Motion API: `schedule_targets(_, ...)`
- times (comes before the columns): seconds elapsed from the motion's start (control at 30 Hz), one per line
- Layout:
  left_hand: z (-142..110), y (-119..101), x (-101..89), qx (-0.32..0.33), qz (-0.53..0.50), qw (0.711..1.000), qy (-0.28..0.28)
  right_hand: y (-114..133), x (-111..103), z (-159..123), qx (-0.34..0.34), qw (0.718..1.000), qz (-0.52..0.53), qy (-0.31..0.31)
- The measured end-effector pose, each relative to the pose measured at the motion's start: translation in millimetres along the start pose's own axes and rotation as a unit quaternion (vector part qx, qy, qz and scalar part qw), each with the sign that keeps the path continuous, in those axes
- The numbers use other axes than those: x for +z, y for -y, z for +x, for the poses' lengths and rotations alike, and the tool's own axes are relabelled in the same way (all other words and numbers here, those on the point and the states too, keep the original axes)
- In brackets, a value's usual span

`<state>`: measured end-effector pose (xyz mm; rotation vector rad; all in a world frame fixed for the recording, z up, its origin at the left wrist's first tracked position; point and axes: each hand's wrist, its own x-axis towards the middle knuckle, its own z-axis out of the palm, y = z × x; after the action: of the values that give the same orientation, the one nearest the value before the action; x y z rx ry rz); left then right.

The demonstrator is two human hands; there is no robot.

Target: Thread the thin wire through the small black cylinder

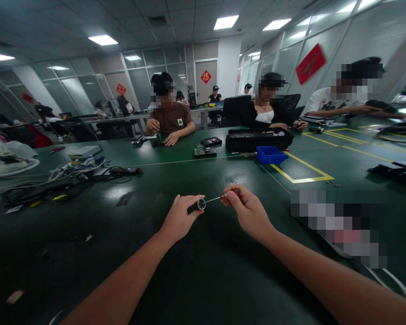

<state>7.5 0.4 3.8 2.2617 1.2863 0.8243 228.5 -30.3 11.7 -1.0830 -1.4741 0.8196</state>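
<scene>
Just above the green tabletop (203, 253), my left hand (182, 214) holds a small dark cylindrical part (201, 204) with a pale ring at its round end. The fingers are closed about its side, and the palm hides the rest of it. A screwdriver (214, 199) with a thin metal shaft and a reddish handle is in my right hand (248, 207), gripped between thumb and fingers. Its shaft points left, and the tip meets the ringed end of the cylinder; whether it sits inside cannot be made out.
Cables (84, 174) lie at the left. Ahead stand a hard drive (211, 141), a circuit board (205, 152), a long black casing (259, 141) and a blue bin (271, 155). A blurred-out object (338, 225) lies right of my arm. Several people sit across the table.
</scene>
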Motion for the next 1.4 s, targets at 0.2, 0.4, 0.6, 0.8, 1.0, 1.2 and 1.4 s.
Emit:
schedule_targets(0.2, -1, 2, 1.3, -0.008, 0.003, 1.000, -0.002, 12, -5, -1, 0.015, 0.994, -0.109, 0.001)
schedule_targets(0.4, -2, 0, -0.4, -0.011, -0.003, 1.000, 0.001, 15, -5, -3, -0.036, 0.988, -0.152, 0.016)
schedule_targets(0.6, -3, 1, 1.2, 0.003, 0.001, 1.000, 0.022, 15, -3, -4, -0.022, 0.981, -0.190, 0.022)
schedule_targets(0.8, -3, 2, 2.6, -0.004, 0.001, 1.000, 0.021, 13, -3, -3, -0.026, 0.983, -0.181, 0.022)
schedule_targets(1.0, -2, 2, 1.8, -0.005, 0.000, 1.000, 0.009, 12, -3, -4, -0.007, 0.982, -0.187, 0.021)
schedule_targets(1.2, -1, -2, 0.9, -0.020, 0.007, 1.000, 0.009, 9, 0, -5, 0.010, 0.997, -0.073, -0.019)
schedule_targets(1.4, -3, -4, -2.6, 0.042, 0.012, 0.999, 0.031, 2, 0, 6, 0.101, 0.982, 0.151, -0.059)
